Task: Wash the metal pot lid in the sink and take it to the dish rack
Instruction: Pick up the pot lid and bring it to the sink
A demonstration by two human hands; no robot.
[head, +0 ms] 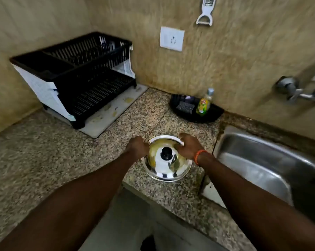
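So the metal pot lid (166,164) was sitting knob-up on the speckled granite counter (49,154), right near the front edge and just left of the steel sink (272,160). It had a black knob (166,153) in the middle and some yellowish smears on the shiny top. Both hands were on it: the left hand (137,146) was at the left rim with its fingers curled around the edge, and the right hand (189,146) was over the far-right rim, fingers (178,144) bent down onto the lid's surface. Honestly couldn't tell if the lid was lifted at all or just resting flat, it looked like it was touching the counter. There was an orange band (200,156) on the right wrist.

The black two-tier dish rack (76,73) stood back in the left corner on a white mat (113,113), well apart from the lid. Against the back wall there was a black tray (212,115) with a bottle of dish soap (204,104) and a scrubber (182,105) in it. A tap (298,91) stuck out of the wall above the sink, and a white peeler (206,11) hung up high next to a wall socket (172,38).
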